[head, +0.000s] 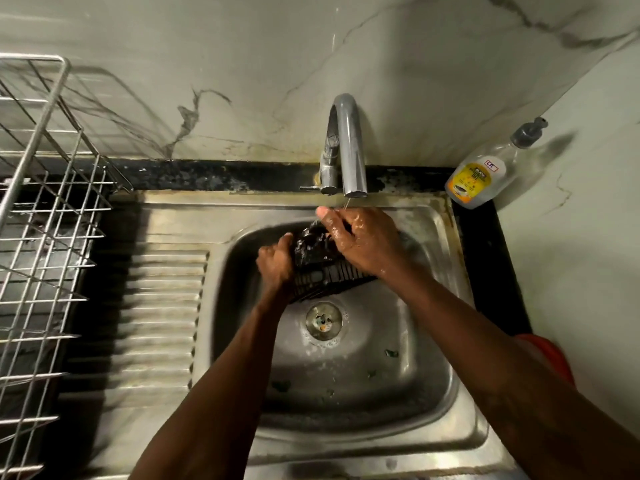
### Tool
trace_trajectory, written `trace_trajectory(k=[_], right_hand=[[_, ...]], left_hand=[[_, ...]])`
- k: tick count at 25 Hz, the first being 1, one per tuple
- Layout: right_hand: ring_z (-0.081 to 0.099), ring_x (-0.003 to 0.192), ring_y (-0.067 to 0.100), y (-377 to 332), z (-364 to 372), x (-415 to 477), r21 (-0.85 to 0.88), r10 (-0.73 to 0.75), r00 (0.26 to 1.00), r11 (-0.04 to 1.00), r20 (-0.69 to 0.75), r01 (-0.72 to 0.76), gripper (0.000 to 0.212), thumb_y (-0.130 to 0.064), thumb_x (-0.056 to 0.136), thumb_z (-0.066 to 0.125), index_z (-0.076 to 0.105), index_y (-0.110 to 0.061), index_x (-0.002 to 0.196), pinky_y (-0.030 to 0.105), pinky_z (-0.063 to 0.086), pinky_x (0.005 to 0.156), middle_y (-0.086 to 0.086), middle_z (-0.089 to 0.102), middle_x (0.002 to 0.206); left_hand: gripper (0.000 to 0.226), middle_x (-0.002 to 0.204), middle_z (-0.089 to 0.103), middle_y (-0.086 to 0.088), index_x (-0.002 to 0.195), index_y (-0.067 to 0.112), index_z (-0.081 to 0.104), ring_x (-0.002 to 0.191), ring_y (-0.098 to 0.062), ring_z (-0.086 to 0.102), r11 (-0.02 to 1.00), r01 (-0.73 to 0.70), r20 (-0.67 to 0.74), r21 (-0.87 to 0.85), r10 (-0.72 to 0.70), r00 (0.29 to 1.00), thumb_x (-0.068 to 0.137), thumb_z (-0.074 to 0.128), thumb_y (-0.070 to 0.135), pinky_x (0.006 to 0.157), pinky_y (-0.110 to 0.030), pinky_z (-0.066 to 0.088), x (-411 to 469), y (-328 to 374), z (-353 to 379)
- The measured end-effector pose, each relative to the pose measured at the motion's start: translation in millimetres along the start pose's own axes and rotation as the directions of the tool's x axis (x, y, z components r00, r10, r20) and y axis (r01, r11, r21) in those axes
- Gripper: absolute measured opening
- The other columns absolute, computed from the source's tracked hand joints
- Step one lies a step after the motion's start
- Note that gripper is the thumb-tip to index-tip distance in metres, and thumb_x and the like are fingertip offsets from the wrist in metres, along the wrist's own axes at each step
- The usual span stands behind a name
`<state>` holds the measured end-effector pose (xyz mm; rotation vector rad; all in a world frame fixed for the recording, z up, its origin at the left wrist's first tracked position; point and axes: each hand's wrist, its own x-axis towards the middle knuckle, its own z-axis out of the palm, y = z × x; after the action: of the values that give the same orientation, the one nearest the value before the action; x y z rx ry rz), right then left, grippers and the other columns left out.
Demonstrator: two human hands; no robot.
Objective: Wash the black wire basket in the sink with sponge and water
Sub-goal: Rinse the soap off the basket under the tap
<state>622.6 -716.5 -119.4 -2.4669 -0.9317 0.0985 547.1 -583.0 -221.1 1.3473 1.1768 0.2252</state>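
Water drips in a thin line from the tap onto the right hand. Both hands hold the black wire basket over the back of the sink, just under the tap. The fingers of the left hand curl round its left side. The right hand's fingers curl over its top, by a dark wet lump. A soap bottle stands on the counter.

Basket in sink, rack left, bottle right.
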Motion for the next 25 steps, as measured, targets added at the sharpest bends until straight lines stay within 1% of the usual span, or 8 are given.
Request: trace_trajectory(k=[4,7,10,12,16,20,23,25], right_hand=[[0.041,0.045,0.004,-2,12,7,-0.223,0.025,0.999,0.974,-0.036,-0.033,0.057,-0.04,0.109,0.037,0.038,-0.024,0.055,0.027,0.035,0.059,-0.011,0.038,0.051],[0.061,0.079,0.028,-6,17,43,-0.362,0.244,0.963,0.913,0.118,-0.187,0.046,-0.042,0.107,0.032,0.059,-0.013,0.084,0.036,0.046,0.071,0.005,0.059,0.078],[0.067,0.099,0.034,-32,29,56,-0.339,0.388,0.915,0.881,0.116,-0.331,0.057,-0.048,0.107,0.025,0.069,-0.012,0.107,0.039,0.051,0.082,0.015,0.07,0.105],[0.07,0.093,0.029,-45,37,35,-0.275,0.222,0.975,0.939,0.024,-0.207,0.051,-0.044,0.109,0.028,0.07,-0.015,0.104,0.041,0.056,0.083,0.011,0.072,0.099],[0.058,0.117,0.026,-18,37,-17,-0.359,-0.154,0.988,0.921,0.023,0.152,0.04,-0.037,0.107,0.034,0.06,-0.016,0.129,0.044,0.036,0.109,0.006,0.065,0.124],[0.066,0.089,0.025,-31,14,14,-0.381,0.097,0.974,0.924,0.205,-0.012,0.049,-0.046,0.107,0.026,0.062,-0.024,0.082,0.039,0.045,0.084,0.004,0.064,0.084],[0.062,0.113,0.033,-38,11,59,-0.383,0.426,0.809,0.883,0.405,-0.273,0.043,-0.043,0.103,0.034,0.066,-0.017,0.093,0.042,0.045,0.092,0.013,0.066,0.114],[0.063,0.111,0.031,-44,18,62,-0.423,0.42,0.838,0.868,0.347,-0.26,0.044,-0.044,0.104,0.034,0.069,-0.017,0.1,0.04,0.044,0.086,0.011,0.068,0.116]], left_hand=[[0.053,0.098,0.071,-0.007,0.102,0.008,0.069,0.091,-0.024,0.061,0.998,-0.066,0.056,0.013,0.065,0.996,0.099,0.047,0.057,0.094,-0.039,0.049,-13,-6,-5],[0.05,0.073,0.076,0.003,0.075,0.018,0.071,0.08,-0.026,0.071,0.969,-0.186,0.215,-0.16,0.219,0.952,0.101,0.046,0.053,0.086,-0.044,0.057,-28,43,-2],[0.05,0.066,0.073,0.001,0.067,0.017,0.072,0.065,-0.011,0.071,0.957,-0.29,0.15,-0.027,0.29,0.945,0.096,0.056,0.054,0.068,-0.035,0.059,-20,66,0],[0.054,0.052,0.062,0.003,0.057,0.017,0.062,0.047,-0.007,0.058,0.953,-0.301,0.045,0.02,0.3,0.953,0.099,0.055,0.049,0.054,-0.032,0.05,-20,68,-2],[0.052,0.072,0.063,-0.001,0.069,0.02,0.052,0.068,-0.012,0.061,0.983,-0.174,0.074,-0.056,0.178,0.981,0.096,0.047,0.064,0.074,-0.032,0.052,-20,69,5],[0.075,0.085,0.073,-0.009,0.078,0.015,0.067,0.083,-0.021,0.071,0.983,-0.157,0.104,-0.097,0.167,0.98,0.085,0.037,0.083,0.088,-0.045,0.058,-24,52,6],[0.064,0.067,0.061,-0.004,0.061,0.014,0.053,0.069,-0.018,0.061,0.979,-0.198,0.093,-0.051,0.202,0.975,0.099,0.04,0.064,0.079,-0.04,0.055,-31,64,10],[0.063,0.061,0.06,-0.005,0.058,0.015,0.052,0.06,-0.017,0.058,0.976,-0.213,0.055,-0.051,0.215,0.975,0.101,0.041,0.059,0.075,-0.042,0.057,-26,69,10]])
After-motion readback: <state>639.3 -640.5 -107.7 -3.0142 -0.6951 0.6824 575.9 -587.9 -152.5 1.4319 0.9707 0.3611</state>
